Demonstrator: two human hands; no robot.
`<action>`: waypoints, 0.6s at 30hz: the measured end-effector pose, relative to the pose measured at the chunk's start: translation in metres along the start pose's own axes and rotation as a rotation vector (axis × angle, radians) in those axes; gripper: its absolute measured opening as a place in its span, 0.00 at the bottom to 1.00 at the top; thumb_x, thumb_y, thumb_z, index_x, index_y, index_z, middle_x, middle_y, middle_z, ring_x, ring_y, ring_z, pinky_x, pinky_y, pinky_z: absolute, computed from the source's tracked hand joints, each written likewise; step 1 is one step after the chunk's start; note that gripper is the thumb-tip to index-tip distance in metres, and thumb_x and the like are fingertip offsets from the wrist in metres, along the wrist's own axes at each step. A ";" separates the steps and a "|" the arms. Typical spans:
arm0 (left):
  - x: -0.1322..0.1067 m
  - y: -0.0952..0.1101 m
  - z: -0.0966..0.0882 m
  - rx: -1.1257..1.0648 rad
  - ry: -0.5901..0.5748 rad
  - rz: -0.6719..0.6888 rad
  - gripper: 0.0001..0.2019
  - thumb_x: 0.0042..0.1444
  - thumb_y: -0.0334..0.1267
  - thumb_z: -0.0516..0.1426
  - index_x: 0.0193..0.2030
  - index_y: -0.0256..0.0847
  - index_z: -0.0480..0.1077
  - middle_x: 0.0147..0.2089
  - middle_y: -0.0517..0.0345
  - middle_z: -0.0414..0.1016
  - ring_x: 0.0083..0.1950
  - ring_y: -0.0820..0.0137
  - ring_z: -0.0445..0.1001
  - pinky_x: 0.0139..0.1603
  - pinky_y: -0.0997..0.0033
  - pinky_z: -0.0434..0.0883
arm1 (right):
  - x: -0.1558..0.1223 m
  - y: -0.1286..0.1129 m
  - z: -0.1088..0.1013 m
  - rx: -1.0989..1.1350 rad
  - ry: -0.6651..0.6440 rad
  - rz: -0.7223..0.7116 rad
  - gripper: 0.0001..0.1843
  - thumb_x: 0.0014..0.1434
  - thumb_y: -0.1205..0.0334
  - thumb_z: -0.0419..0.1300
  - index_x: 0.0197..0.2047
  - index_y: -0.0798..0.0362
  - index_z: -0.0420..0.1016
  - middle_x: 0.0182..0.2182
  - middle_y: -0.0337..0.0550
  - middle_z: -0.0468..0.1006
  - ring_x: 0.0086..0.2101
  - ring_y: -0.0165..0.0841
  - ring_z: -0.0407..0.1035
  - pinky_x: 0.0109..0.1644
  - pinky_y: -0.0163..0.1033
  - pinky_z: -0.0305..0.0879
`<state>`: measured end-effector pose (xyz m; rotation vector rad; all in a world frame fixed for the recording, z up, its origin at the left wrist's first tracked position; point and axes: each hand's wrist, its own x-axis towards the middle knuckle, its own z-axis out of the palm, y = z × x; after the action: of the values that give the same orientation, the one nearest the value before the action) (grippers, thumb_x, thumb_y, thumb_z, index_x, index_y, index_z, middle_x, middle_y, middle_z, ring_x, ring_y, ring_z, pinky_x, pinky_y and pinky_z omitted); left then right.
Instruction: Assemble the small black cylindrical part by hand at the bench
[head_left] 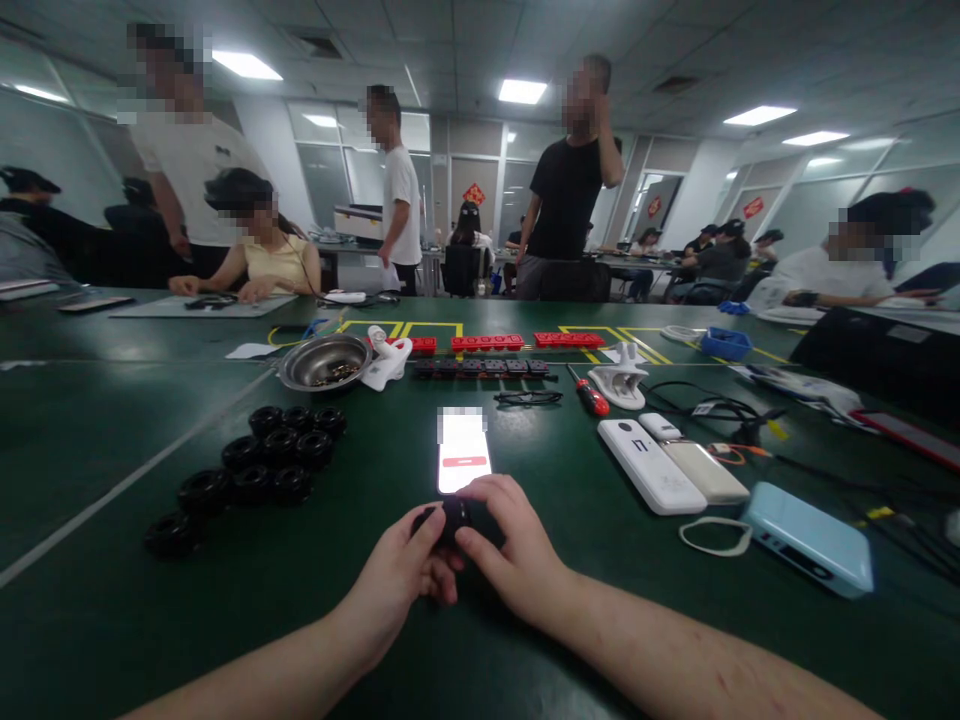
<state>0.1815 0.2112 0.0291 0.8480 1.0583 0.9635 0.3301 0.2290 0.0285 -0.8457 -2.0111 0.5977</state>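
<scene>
Both hands meet over the near middle of the green table. Between them is a small black round part (456,512), partly covered by fingers; its exact kind does not show. My left hand (409,565) pinches it from the left, thumb on top. My right hand (517,535) grips it from the right with thumb and fingers. Just beyond lies a phone (465,455) with a bright screen and a red bar. To the left sit several black ring-shaped parts (255,480), grouped in loose rows.
A metal bowl (300,368) with small pieces stands back left. Red trays (487,342) and a black strip (484,370) lie ahead. On the right are a screwdriver (589,392), a white power bank (649,470), a blue power bank (814,540) and cables. People stand and sit beyond.
</scene>
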 end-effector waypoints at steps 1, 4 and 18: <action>0.000 0.000 0.000 -0.003 -0.007 -0.015 0.23 0.46 0.56 0.54 0.36 0.36 0.62 0.19 0.63 0.69 0.16 0.77 0.67 0.18 0.80 0.59 | 0.000 -0.001 -0.001 0.008 -0.010 -0.019 0.13 0.54 0.66 0.54 0.44 0.53 0.64 0.40 0.45 0.67 0.41 0.36 0.61 0.45 0.43 0.60; 0.000 -0.002 -0.002 -0.009 -0.022 -0.031 0.22 0.48 0.56 0.52 0.34 0.35 0.62 0.18 0.63 0.68 0.16 0.77 0.66 0.18 0.80 0.59 | -0.002 -0.003 -0.002 0.019 -0.036 -0.057 0.17 0.54 0.67 0.54 0.48 0.51 0.63 0.42 0.45 0.66 0.43 0.36 0.60 0.47 0.43 0.59; 0.001 -0.005 -0.002 0.028 -0.068 0.019 0.22 0.49 0.56 0.51 0.35 0.35 0.62 0.19 0.63 0.68 0.16 0.76 0.68 0.17 0.80 0.60 | -0.002 0.001 -0.001 -0.052 -0.058 -0.038 0.13 0.55 0.59 0.56 0.43 0.53 0.66 0.37 0.45 0.68 0.39 0.37 0.62 0.44 0.44 0.59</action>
<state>0.1808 0.2103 0.0234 0.9085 1.0092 0.9314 0.3321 0.2286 0.0275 -0.8276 -2.0981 0.5563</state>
